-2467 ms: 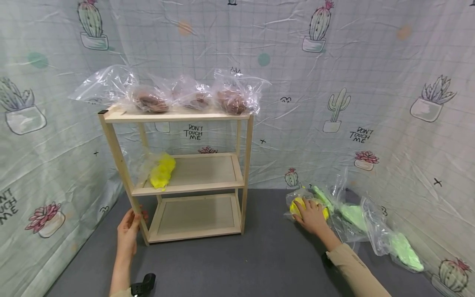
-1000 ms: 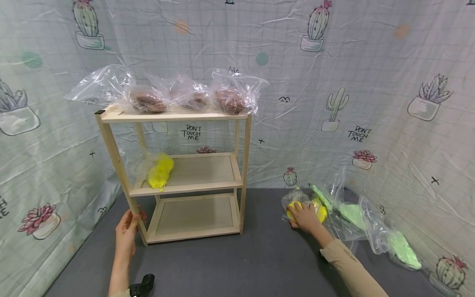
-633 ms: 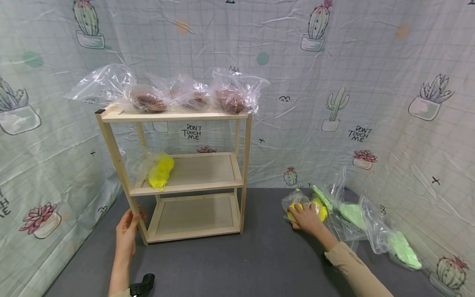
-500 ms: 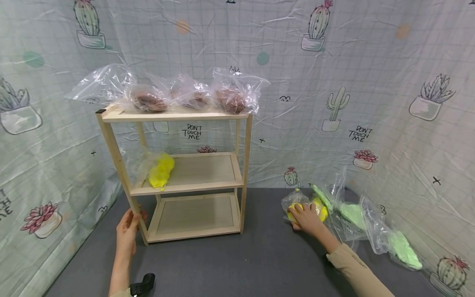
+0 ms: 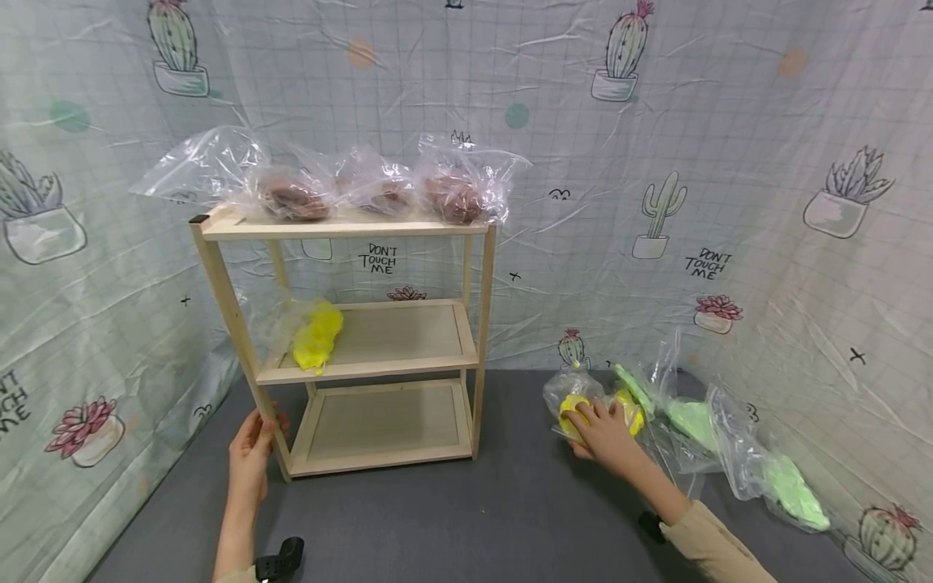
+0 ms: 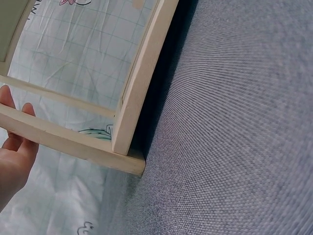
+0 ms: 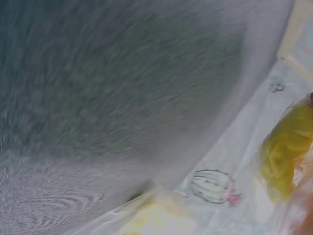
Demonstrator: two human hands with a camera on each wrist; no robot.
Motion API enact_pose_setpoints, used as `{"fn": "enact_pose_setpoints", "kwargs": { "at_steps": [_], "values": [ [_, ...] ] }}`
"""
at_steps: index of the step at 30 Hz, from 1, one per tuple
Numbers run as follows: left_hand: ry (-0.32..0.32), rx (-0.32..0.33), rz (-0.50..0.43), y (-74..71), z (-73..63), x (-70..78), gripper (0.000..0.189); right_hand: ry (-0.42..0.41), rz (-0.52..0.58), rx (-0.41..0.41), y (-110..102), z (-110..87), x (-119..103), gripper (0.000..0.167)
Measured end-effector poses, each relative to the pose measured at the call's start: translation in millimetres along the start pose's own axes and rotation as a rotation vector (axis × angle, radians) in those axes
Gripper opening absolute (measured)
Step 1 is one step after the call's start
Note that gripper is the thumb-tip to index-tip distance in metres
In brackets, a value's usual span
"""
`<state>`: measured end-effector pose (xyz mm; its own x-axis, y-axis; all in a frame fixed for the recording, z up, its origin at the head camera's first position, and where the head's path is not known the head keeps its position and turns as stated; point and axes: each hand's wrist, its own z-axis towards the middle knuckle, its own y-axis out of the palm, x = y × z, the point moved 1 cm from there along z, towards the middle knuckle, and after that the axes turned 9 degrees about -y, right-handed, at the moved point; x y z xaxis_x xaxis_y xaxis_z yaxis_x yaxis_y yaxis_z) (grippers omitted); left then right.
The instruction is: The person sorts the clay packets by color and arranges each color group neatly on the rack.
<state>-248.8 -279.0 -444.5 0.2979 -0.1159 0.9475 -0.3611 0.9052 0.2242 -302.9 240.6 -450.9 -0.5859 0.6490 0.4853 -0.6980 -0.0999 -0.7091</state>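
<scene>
My left hand grips the front left leg of a wooden three-tier shelf, low near the table; the left wrist view shows fingers and thumb around the leg. At the right, my right hand pinches a clear plastic bag with lumpy yellow contents. The right wrist view has this yellow bag at its right side, with blurred fingers partly seen. Just behind my right hand lies another yellow bag. One more yellow bag sits on the middle tier's left end.
Several clear bags with brown contents line the top tier. Bags with pale green contents lie on the grey table to the right of my right hand. A cactus-print curtain surrounds the back and sides.
My right hand moved from resting over the yellow bags to pinching one, which has shifted slightly left, away from the other. The left hand stays on the shelf leg.
</scene>
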Motion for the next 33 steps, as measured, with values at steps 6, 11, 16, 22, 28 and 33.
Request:
{"fn": "enact_pose_setpoints", "kwargs": {
  "at_steps": [6, 11, 16, 22, 28, 33],
  "values": [
    [-0.019, 0.021, 0.031, 0.6, -0.2, 0.1, 0.029, -0.013, 0.004, 0.054, -16.8, 5.3, -9.3, 0.036],
    [-0.038, 0.029, 0.043, 0.6, 0.0, -0.5, 0.03, -0.024, 0.009, 0.099, -26.9, 9.2, -17.8, 0.032],
    [-0.038, 0.028, 0.034, 0.6, 0.6, -0.9, 0.029, 0.004, 0.018, 0.078, -39.7, 13.5, -23.8, 0.037],
    [-0.035, 0.029, 0.042, 0.8, 1.3, -1.0, 0.031, -0.003, 0.02, 0.125, -53.7, 20.5, -31.8, 0.034],
    [-0.032, 0.031, 0.045, 0.4, 1.4, -1.1, 0.032, -0.019, 0.032, 0.23, -69.2, 32.1, -40.4, 0.04],
    [-0.034, 0.034, 0.049, 0.8, 1.8, -1.5, 0.033, -0.049, 0.046, 0.323, -84.6, 45.5, -48.2, 0.039]
  ]
}}
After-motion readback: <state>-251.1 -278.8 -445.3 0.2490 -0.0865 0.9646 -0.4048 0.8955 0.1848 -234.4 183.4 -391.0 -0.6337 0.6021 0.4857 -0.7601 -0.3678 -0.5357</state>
